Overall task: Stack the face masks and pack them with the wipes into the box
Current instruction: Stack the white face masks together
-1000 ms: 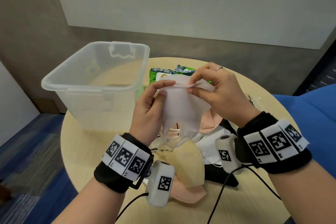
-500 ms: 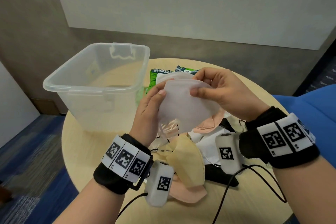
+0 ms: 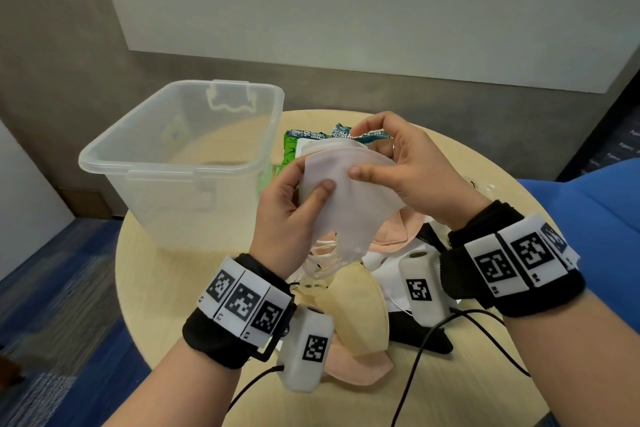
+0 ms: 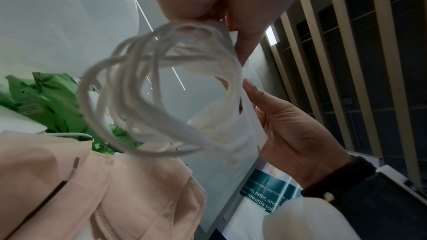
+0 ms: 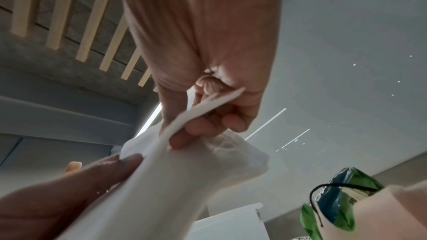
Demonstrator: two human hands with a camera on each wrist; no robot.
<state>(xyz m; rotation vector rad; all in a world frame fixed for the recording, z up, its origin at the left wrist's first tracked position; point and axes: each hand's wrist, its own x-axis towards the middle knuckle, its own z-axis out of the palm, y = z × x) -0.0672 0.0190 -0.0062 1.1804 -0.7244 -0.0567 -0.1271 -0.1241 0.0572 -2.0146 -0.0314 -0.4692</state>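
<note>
Both hands hold a thin stack of white face masks (image 3: 349,208) in the air above the table. My left hand (image 3: 294,204) grips its left edge, thumb on the front face. My right hand (image 3: 398,166) pinches the top right edge, thumb in front and fingers behind (image 5: 198,129). White ear loops (image 4: 148,98) dangle from the stack's lower end. More masks lie below on the table: a pink mask (image 3: 398,229), a yellow mask (image 3: 360,315), another pink mask (image 3: 356,371) and a white mask (image 3: 384,270). The green wipes pack (image 3: 294,149) lies behind the hands. The clear plastic box (image 3: 180,163) stands open at the left.
The round pale wooden table (image 3: 180,288) carries everything. A black object (image 3: 426,336) lies among the masks under my right wrist, with camera cables running over it. A blue seat (image 3: 588,218) stands to the right. Blue carpet lies at the left.
The held mask stack has turned from hanging upright to lying flatter and more sideways. My right hand moved from pulling an ear loop to pinching the top edge; my left thumb now presses the front.
</note>
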